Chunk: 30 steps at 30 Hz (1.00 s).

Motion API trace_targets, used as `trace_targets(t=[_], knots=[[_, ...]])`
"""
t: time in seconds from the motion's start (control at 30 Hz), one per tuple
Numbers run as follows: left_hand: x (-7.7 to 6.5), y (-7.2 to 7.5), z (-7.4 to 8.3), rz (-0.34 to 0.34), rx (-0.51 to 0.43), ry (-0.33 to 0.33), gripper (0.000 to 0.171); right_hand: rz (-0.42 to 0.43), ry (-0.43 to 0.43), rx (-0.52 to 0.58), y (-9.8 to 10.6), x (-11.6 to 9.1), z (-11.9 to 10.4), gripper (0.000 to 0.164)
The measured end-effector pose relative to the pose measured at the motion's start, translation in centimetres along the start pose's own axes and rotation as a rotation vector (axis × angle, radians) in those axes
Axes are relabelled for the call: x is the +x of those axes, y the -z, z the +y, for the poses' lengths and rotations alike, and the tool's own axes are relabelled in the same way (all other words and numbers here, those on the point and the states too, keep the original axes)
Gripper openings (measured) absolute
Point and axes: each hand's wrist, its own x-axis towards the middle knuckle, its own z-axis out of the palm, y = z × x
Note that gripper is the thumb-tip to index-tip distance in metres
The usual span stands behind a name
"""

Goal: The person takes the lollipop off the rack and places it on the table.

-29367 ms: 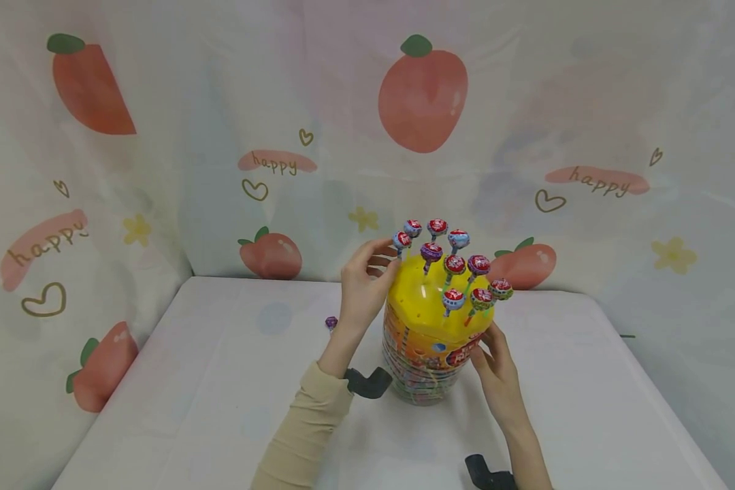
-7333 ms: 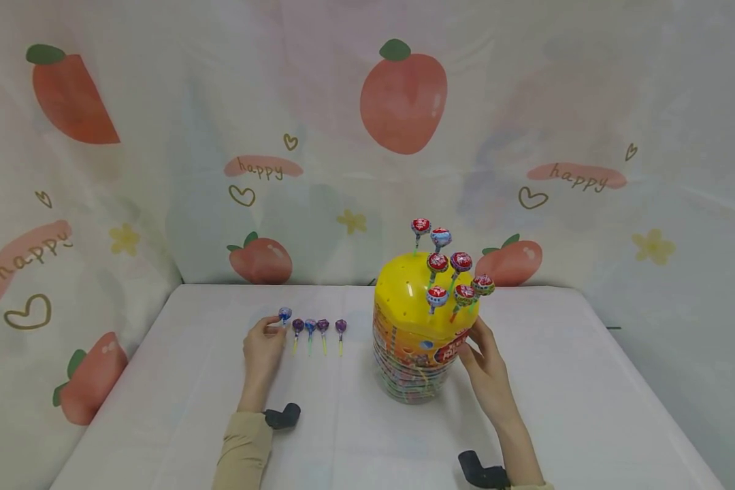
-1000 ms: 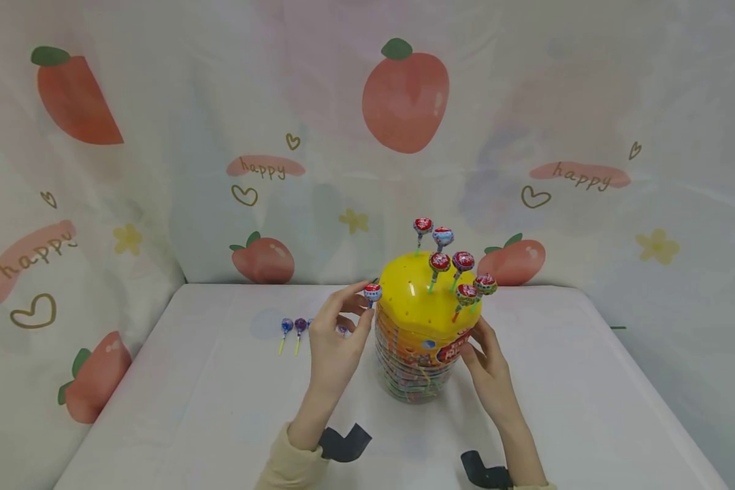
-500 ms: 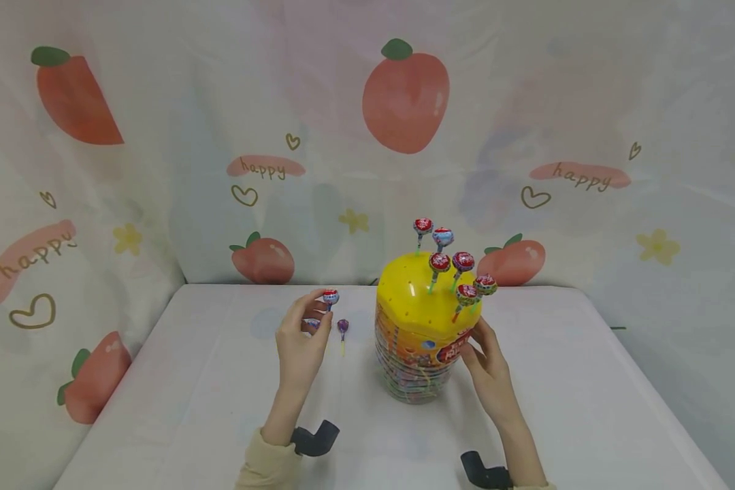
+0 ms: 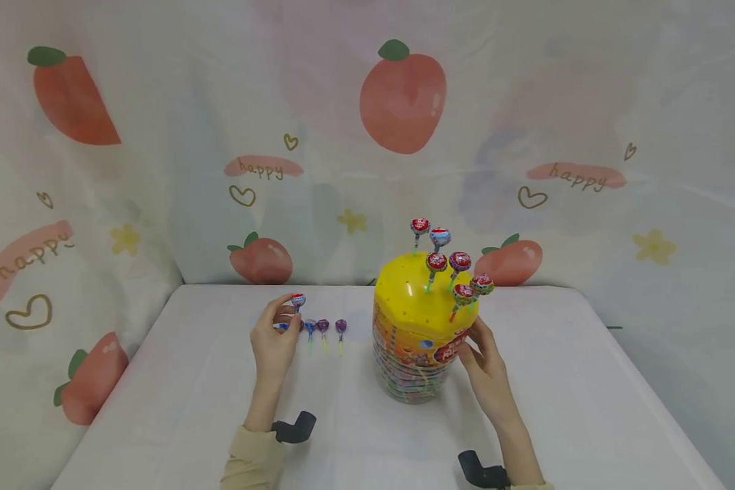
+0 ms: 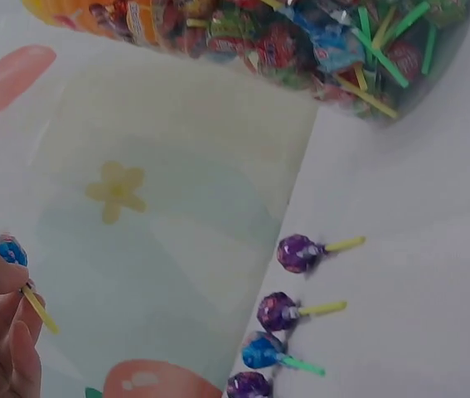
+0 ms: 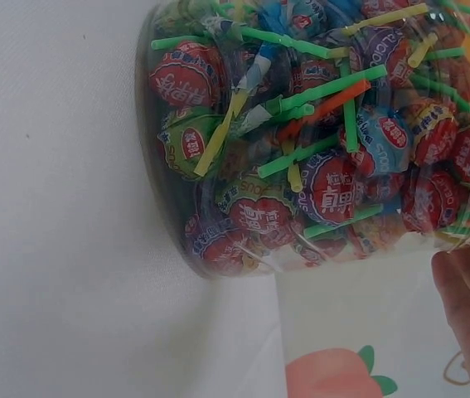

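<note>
My left hand pinches a blue-and-red wrapped lollipop between thumb and fingertips, held up over the left end of a row. In the left wrist view its yellow stick points down past the thumb. Several purple and blue lollipops lie in that row on the table, the leftmost partly hidden by my hand. My right hand rests against the right side of a large clear jar full of lollipops, fingers extended along it. Several lollipops stand upright in its yellow lid.
The jar stands upright on a white-covered table, right of the row. A fruit-printed cloth hangs behind and along the left side. A black wrist mount juts from my left sleeve; another black mount sits by my right wrist.
Fewer lollipops stand in the lid than before, and more lie in the row. The front one came out; my left hand has carried it leftward from the jar. My right hand stays put.
</note>
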Motion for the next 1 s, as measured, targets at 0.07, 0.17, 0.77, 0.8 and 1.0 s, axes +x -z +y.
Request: trace_targets(t=[0.07,0.17,0.77,0.8,1.0], knots=[[0.2,0.2,-0.8,0.013,0.020,0.022,0.036,-0.001,-0.001,0.000,-0.1,0.0,0.0,0.058],[0.5,0.6,-1.7,0.035,0.033,0.059,0.036,-0.003,-0.005,-0.005,-0.2,0.0,-0.1,0.058],[1.3,1.2,-7.7,-0.029,0.167,0.261,0.035,0.008,0.001,-0.008,0.0,-0.1,-0.2,0.058],[1.3,1.2,-7.9,-0.033,0.166,0.269,0.035,0.008,0.002,-0.010,0.0,-0.1,-0.2,0.058],[1.7,1.2,-9.2,-0.061,0.195,0.290,0.034,0.007,-0.009,-0.011,-0.1,0.0,-0.2,0.058]])
